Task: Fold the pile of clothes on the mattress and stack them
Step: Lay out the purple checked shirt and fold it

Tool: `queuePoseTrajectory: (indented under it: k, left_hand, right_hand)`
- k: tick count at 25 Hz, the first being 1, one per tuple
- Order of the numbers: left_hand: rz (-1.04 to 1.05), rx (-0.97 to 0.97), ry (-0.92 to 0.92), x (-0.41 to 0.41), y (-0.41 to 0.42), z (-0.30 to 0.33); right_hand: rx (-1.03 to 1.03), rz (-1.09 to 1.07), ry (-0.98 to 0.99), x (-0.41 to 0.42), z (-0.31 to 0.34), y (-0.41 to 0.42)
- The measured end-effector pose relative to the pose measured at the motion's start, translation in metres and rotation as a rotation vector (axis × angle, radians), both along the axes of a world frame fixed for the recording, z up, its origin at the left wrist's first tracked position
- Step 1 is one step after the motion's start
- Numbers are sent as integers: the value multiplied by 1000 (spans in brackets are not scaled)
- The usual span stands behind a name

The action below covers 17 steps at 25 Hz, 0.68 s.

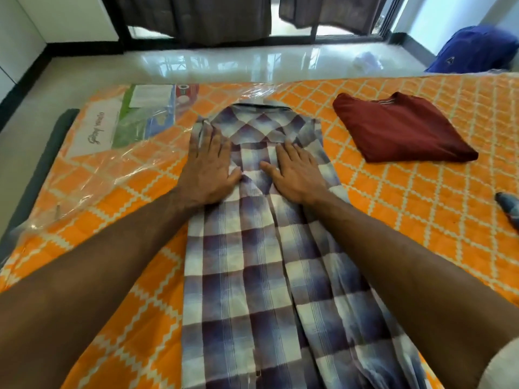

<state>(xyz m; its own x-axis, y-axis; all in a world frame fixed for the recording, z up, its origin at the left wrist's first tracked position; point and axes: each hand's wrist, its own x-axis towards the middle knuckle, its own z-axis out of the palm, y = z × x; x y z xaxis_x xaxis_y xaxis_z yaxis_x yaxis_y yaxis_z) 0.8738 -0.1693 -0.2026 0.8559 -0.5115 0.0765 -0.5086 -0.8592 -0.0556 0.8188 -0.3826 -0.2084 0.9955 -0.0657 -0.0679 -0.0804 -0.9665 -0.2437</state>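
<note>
A blue, purple and white checked shirt (252, 262) lies lengthwise on the orange patterned mattress (421, 220), collar at the far end, its sides folded inward into a long strip. My left hand (209, 167) lies flat on the shirt's upper left part, fingers straight. My right hand (295, 172) presses flat on the upper right part, just below the collar. A folded maroon T-shirt (401, 127) rests on the mattress to the far right of the checked shirt.
Clear plastic wrap with a printed label (134, 116) covers the mattress's far left corner. A dark patterned cloth (508, 209) pokes in at the right edge. Beyond the mattress are glossy floor tiles, a blue bag (474, 49) and curtained sliding doors (224, 18).
</note>
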Motion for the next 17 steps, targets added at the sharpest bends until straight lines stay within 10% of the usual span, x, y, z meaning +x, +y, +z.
queuePoseTrajectory:
  k: [4,8,12,17]
  left_hand:
    - [-352,115,121,40,-13,3]
    - [-235,56,205,57,-21,-6]
    - [-311,148,-259,63,-29,-6]
    - [-61,-10,94,70,-24,-19]
  right_hand:
    - [-50,100,-28,24,-1,-18]
    - [-167,31,-57,53,-4,-34]
    - [-122,199,-64,70,-4,-41]
    - [-101,120,15,81,-10,-48]
